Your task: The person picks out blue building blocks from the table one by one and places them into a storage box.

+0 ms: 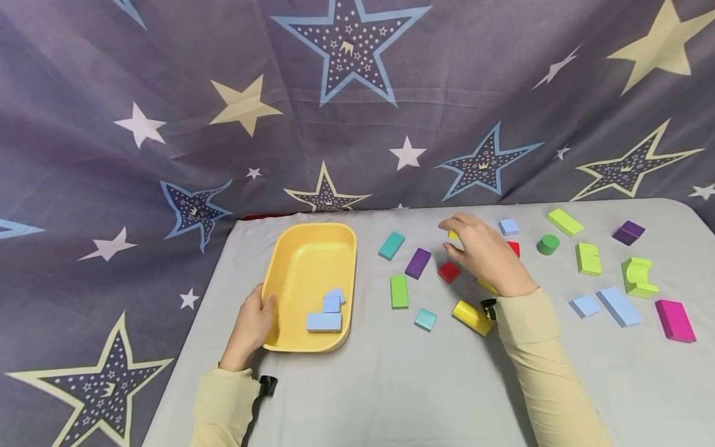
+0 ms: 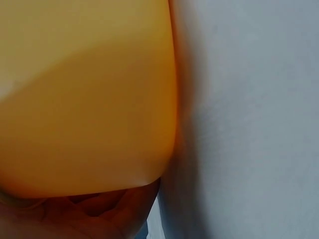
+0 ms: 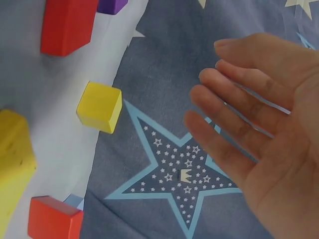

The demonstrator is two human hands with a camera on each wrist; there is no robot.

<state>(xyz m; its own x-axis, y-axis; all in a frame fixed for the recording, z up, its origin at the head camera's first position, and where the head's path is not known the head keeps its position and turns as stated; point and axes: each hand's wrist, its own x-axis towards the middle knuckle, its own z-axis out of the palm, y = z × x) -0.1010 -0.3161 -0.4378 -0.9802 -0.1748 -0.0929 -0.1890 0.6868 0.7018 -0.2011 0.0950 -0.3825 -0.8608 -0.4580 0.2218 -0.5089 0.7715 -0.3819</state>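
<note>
My left hand (image 1: 251, 326) grips the left rim of a yellow plastic tray (image 1: 304, 267), its thumb over the edge. Several light blue blocks (image 1: 324, 321) lie in the tray's near right corner. In the left wrist view, the tray's wall (image 2: 89, 124) hides much of that hand (image 2: 79, 219). Over the scattered blocks hangs my right hand (image 1: 488, 251), fingers loosely bent and holding nothing. A small yellow cube (image 1: 453, 235) shows just beside its fingers. The right wrist view shows this cube (image 3: 99, 107) apart from the relaxed hand (image 3: 259, 114).
Around the right hand lie a red block (image 1: 449, 272), a purple block (image 1: 418, 263), a teal block (image 1: 391, 246) and a yellow cylinder (image 1: 472, 318). Further right are a green cylinder (image 1: 548, 244), a lime arch block (image 1: 638, 277) and a magenta block (image 1: 675, 320). A star-patterned cloth (image 1: 357, 149) hangs behind the table.
</note>
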